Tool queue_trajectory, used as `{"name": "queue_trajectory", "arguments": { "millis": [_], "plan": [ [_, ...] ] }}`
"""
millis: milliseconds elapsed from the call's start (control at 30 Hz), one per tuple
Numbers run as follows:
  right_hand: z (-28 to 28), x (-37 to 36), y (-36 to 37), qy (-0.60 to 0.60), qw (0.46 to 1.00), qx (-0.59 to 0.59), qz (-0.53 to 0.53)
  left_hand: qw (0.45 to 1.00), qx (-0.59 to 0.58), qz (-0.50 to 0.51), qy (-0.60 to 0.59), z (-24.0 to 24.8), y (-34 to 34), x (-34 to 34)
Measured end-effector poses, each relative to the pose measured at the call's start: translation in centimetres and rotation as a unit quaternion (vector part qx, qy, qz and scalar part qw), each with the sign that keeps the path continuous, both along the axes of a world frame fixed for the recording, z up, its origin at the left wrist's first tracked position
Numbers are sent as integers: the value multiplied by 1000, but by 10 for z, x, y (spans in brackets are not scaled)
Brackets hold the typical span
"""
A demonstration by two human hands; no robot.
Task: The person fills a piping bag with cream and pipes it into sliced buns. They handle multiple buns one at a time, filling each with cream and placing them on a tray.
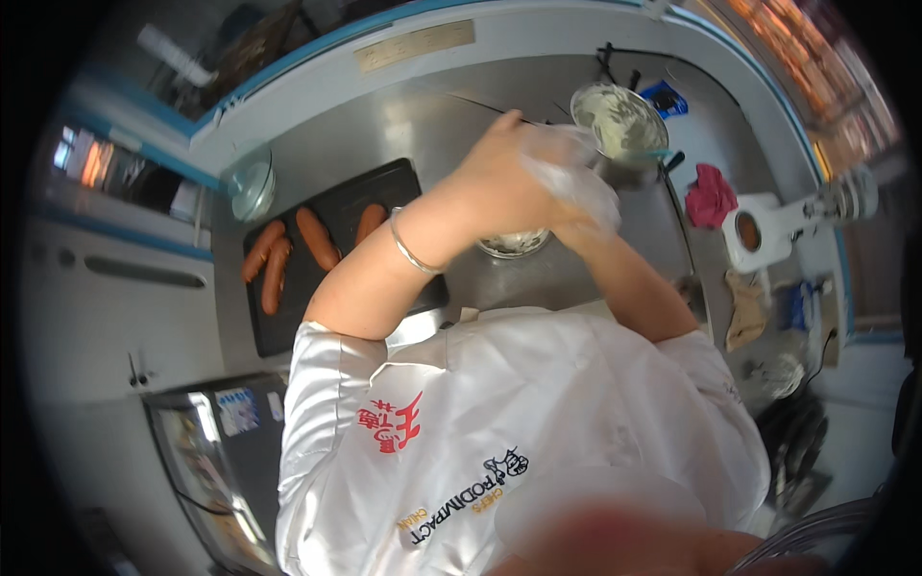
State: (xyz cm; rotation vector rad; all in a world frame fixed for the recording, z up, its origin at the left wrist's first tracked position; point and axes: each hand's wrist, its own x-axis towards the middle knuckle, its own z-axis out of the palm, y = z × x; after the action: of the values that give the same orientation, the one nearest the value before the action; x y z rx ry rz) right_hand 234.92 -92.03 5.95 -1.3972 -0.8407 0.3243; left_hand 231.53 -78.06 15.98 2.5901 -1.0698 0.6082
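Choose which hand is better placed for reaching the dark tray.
Probably the left hand: its forearm overlaps the tray in view, while the right hand sits farther right.

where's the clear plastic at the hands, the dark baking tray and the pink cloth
clear plastic (583, 184): head view, on its blurred, whitish surface
dark baking tray (348, 197): head view, on a bare part of its base
pink cloth (710, 198): head view, middle of its crumpled surface

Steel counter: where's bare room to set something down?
Widest: the far-left stretch of the counter, between the black tray and the back wall. Smaller: between the right forearm and the pink cloth. Crowded: around the cream bowl, blue packet, left hand and right hand.
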Motion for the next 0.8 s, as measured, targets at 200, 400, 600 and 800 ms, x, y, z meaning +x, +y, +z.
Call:
{"name": "queue_trajectory", "arguments": {
  "millis": [200,400,600,800],
  "plan": [
    [22,0,-2,-392,880,88,-254,936,228,218,-155,-13,-80,-33],
    [15,0,20,-440,835,77,-321,975,-174,-135,-38,-46,-80,-35],
    [-4,14,18,-393,867,68,-300,967,-224,-114,-33,-61,-98,-34],
    [-1,6,-7,-145,935,-49,-321,969,-231,-81,9,-72,-113,-18]
  ]
}}
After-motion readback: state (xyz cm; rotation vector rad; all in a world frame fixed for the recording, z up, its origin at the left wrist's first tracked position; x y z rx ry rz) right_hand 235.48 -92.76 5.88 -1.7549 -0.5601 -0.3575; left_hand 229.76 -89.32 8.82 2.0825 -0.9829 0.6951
